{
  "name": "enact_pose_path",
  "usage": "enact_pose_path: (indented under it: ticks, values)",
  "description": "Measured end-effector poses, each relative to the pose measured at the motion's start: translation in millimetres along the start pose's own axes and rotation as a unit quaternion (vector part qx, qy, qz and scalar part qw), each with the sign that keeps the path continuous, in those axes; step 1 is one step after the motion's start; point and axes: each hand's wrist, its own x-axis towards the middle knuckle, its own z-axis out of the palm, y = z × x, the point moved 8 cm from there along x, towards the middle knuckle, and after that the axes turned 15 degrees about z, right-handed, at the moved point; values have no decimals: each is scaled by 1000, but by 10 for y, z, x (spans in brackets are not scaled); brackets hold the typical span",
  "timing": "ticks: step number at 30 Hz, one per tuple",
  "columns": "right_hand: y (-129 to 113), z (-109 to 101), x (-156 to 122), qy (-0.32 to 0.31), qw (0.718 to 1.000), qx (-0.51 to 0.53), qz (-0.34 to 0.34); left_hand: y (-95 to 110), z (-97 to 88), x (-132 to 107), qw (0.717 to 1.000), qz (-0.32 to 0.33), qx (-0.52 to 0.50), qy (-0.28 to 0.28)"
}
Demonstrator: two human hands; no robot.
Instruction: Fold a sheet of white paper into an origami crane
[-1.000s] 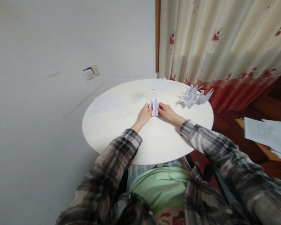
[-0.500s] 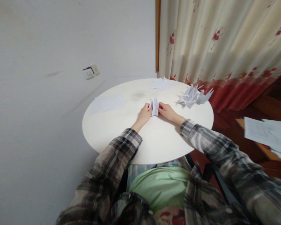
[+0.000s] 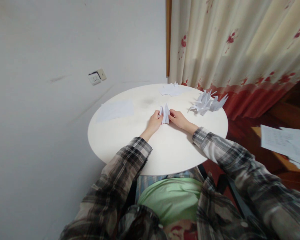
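A small folded white paper (image 3: 165,115) stands between my hands near the middle of the round white table (image 3: 160,150). Its two upright flaps point away from me. My left hand (image 3: 155,120) pinches its left side between thumb and fingers. On the opposite side, my right hand (image 3: 178,118) grips the right edge, fingers bent and partly hidden behind the paper. Folded paper cranes (image 3: 202,102) lie in a cluster beyond my right hand.
Flat white paper (image 3: 116,109) lies on the table's left side, and more paper pieces (image 3: 170,89) at its far edge. A wall with a socket (image 3: 94,78) borders the left. Curtains (image 3: 230,60) hang behind. Written sheets (image 3: 285,140) rest on a wooden surface at right.
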Motion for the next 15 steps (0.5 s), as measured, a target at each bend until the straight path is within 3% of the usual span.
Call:
enact_pose_path:
  ticks: [15]
  values:
    - [0,3,3,-3,1000,3,-1,-9,6,4,1000,4,11,-5]
